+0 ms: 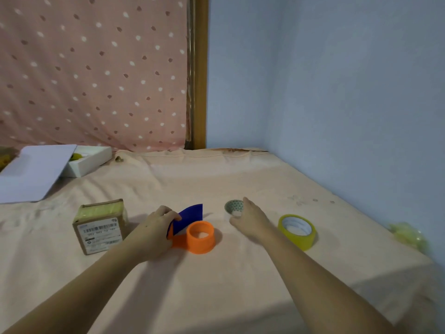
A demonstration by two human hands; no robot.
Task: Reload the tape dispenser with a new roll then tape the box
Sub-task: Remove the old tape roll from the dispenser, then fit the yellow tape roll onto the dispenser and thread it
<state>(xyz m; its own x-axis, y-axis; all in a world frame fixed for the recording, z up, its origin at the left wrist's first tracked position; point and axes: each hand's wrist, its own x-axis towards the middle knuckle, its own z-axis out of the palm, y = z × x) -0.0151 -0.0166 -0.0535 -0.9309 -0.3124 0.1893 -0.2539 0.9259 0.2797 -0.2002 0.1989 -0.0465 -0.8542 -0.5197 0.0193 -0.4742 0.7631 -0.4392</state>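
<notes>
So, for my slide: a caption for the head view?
Left hand grips the orange-and-blue dispenser; right hand reaches the empty core.

An orange tape dispenser (199, 236) with a blue blade guard stands on the peach sheet, an empty patterned tape core (234, 208) beyond it, a full yellowish tape roll (297, 231) lying flat to its right, and a small labelled cardboard box (100, 226), already taped, to its left.

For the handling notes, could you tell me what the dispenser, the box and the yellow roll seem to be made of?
Dispenser: likely matte plastic, in flat, even orange and blue.
Box: cardboard, dull brown, with printed barcode labels.
Yellow roll: glossy, translucent plastic tape, apparently on a pale core; the core's material is unclear.
</notes>
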